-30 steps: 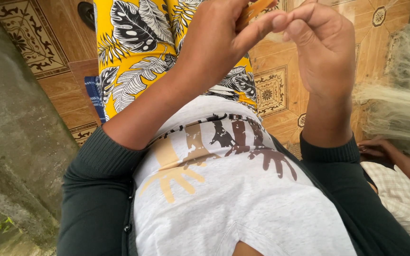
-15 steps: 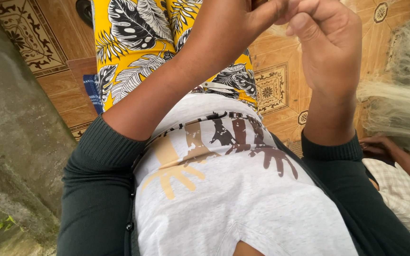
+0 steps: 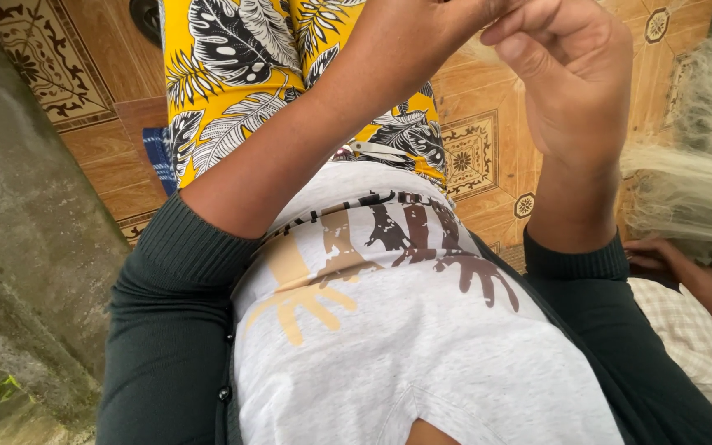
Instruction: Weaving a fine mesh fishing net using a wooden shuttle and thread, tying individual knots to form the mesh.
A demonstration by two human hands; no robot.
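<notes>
Both hands were raised to 12 o'clock in the head view. The right hand (image 3: 574, 95) was seen with its fingers curled and thumb and forefinger pressed together on a wisp of pale fibre (image 3: 473, 49), which ran faintly toward the left hand (image 3: 422, 37). The left hand's fingertips were cut off by the top edge, so whether they were pinched on the same wisp could not be told.

As for progress, only this thin wisp was in hand. A much larger bundle of pale fibre (image 3: 686, 194) lay at 3 o'clock, well apart from both hands and untouched. From that it was judged that most of the fibre remained to be worked; nothing finished could be made out.

Room was limited. A rough concrete wall (image 3: 26, 247) closed off 9 o'clock, and the lap, covered by a yellow leaf-print cloth (image 3: 232, 82), filled 11 o'clock. Another person's hand (image 3: 669, 255) rested at 4 o'clock, just below the bundle. Bare patterned floor tiles (image 3: 475, 156) were left open only in a narrow strip between the lap and the bundle, around 1 to 2 o'clock.
</notes>
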